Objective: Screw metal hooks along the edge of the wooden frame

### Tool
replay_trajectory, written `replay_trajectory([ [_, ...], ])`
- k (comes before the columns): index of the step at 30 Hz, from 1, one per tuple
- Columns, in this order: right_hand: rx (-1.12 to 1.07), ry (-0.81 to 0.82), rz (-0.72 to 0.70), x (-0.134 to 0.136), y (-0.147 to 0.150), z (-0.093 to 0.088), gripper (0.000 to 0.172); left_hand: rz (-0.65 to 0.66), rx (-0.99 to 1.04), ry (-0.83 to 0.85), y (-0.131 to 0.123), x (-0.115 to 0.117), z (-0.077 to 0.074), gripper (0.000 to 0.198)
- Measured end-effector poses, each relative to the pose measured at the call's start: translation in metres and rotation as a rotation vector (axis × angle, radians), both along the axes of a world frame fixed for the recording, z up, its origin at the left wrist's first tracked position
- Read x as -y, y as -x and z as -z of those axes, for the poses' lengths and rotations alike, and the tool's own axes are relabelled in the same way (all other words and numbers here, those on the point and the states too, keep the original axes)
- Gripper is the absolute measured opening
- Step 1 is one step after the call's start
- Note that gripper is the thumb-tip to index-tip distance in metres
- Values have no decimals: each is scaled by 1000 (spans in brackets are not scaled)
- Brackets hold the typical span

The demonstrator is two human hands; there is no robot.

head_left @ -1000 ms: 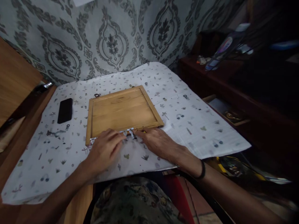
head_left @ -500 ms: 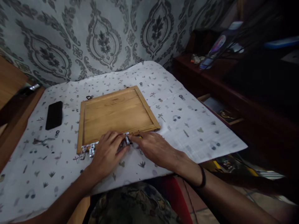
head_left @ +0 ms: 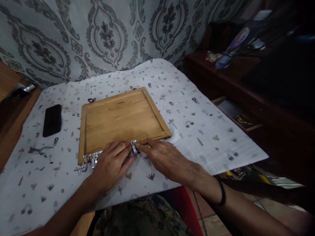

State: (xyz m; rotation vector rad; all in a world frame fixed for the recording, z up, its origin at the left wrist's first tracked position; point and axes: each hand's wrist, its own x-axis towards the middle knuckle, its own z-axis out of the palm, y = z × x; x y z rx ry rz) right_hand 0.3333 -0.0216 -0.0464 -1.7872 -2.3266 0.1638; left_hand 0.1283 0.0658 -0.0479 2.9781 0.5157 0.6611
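Note:
A shallow wooden frame-like tray (head_left: pixel 121 119) lies flat on a patterned white sheet (head_left: pixel 201 131). Small silver metal clasps are fixed along its near edge: two (head_left: pixel 90 159) at the left corner and one (head_left: pixel 134 146) near the middle. My left hand (head_left: pixel 112 165) rests palm down at the near edge, fingers lying against the middle clasp. My right hand (head_left: pixel 166 159) comes in from the right, its fingertips pinched together at the same clasp. Something small and yellow shows under the right fingers; I cannot make it out.
A black phone-like slab (head_left: pixel 52 120) lies left of the tray. Small dark rings and bits are scattered over the sheet. A dark wooden cabinet (head_left: pixel 236 88) with an open drawer stands to the right. Patterned wallpaper is behind. A wooden surface (head_left: pixel 10 114) runs along the left.
The view has shifted a little. My left hand has slid right, uncovering the two clasps at the tray's left corner, and both hands have closed in on the middle clasp.

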Motion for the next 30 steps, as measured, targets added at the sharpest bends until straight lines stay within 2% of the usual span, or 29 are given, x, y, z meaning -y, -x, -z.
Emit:
replay_trajectory([
  [6, -20, 37, -13, 0, 1, -2, 59, 10, -17, -36, -7, -2, -8, 30],
  [11, -83, 69, -21, -2, -5, -9, 60, -11, -39, -37, -7, -1, -9, 31],
  [13, -230, 30, 18, -1, -12, -17, 55, -19, -35, -35, -7, -1, -8, 32],
  [17, -595, -187, 288, 4, -25, -38, 41, -15, -17, -22, -6, -1, -6, 30],
  [19, -715, -262, 368, 7, -26, -46, 36, -11, -12, -18, -6, -1, -5, 28],
  [22, -843, -360, 399, 8, -21, -50, 23, -19, 3, -8, -5, -1, -3, 27],
  [26, -1109, -425, 369, 1, -7, -47, 30, -34, 12, 6, -5, -1, 0, 27],
  [30, -1444, -411, 327, -16, 4, -45, 26, -50, 26, 31, -5, -1, 3, 24],
])
